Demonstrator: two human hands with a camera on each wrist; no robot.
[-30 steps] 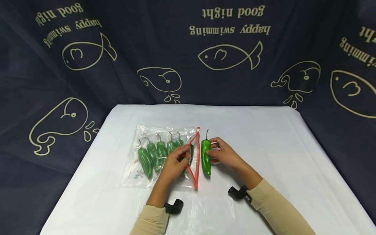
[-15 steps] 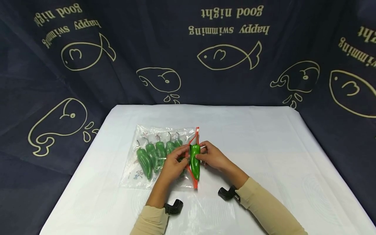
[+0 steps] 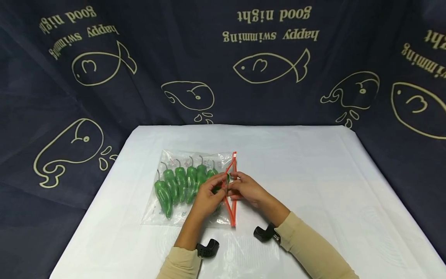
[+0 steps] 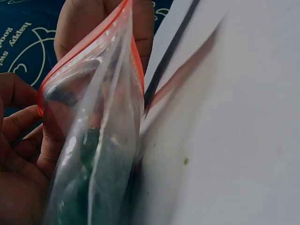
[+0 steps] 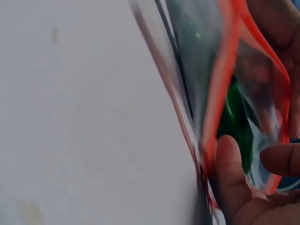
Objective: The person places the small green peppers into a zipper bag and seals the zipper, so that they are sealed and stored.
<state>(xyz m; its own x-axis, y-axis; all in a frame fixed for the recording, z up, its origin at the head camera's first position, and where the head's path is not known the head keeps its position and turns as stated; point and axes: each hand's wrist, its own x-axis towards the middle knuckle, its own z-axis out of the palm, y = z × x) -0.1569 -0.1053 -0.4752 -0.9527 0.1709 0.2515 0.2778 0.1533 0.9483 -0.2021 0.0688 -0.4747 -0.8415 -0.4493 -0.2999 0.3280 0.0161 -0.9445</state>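
A clear zip bag (image 3: 151, 213) with a red zip edge lies flat, its mouth facing right. Several long green peppers (image 3: 163, 195) lie side by side inside it. My left hand (image 3: 205, 199) pinches the upper side of the mouth and lifts it, so the red edge (image 4: 84, 47) gapes in the left wrist view. My right hand (image 3: 249, 190) reaches into the mouth with bent fingers. In the right wrist view its thumb (image 5: 228, 152) lies against one green pepper (image 5: 236, 117) just inside the red rim; most of that pepper is hidden in the head view.
The bag rests on a white-covered table (image 3: 313, 162). A dark blue cloth (image 3: 271, 104) with fish drawings hangs behind and along the sides. Black wrist cameras (image 3: 208, 248) sit on both forearms below the hands.
My right hand has carried the green pepper leftward from beside the bag into its mouth. The peppers inside have shifted left. My left hand has stayed at the rim.
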